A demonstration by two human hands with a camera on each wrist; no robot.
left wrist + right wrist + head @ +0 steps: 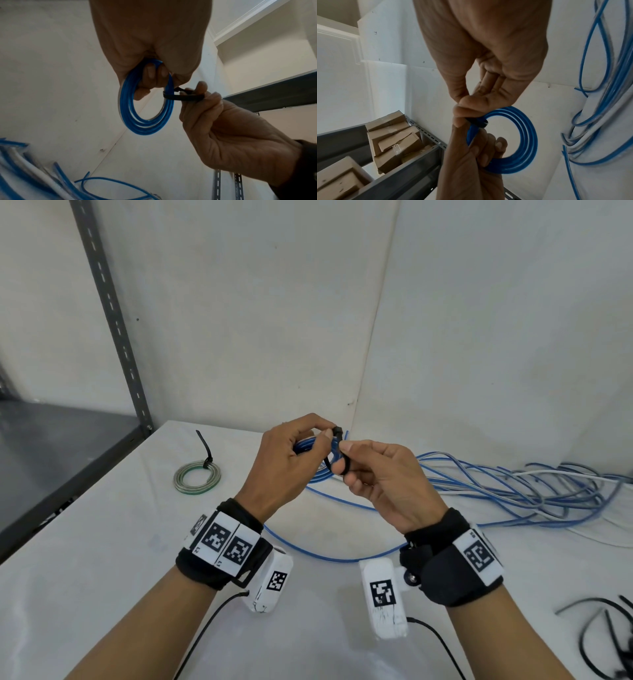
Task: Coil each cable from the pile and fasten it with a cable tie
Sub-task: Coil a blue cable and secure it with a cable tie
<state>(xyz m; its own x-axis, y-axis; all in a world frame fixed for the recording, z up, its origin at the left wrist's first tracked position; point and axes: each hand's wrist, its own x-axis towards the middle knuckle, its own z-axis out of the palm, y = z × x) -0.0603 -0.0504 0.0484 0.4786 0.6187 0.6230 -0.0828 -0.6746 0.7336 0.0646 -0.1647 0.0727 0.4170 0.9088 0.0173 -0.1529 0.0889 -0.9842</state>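
Both hands (291, 460) (387, 477) raised, fingers (352, 447) pinched.

A tied coil (197, 477) is lying left on the surface (102, 542), the cable pile (513, 487) right, loose ties (603, 638) nearer right.

Bare table (102, 559) lies open at left; the cable pile (513, 491) crowds the right.

A blue cable (145, 100), wound into a small round coil of several turns, was held up above the table. A black cable tie (182, 97) looped around one side of it. The loose pile (513, 491) of blue and white cables lay tangled on the white table behind.
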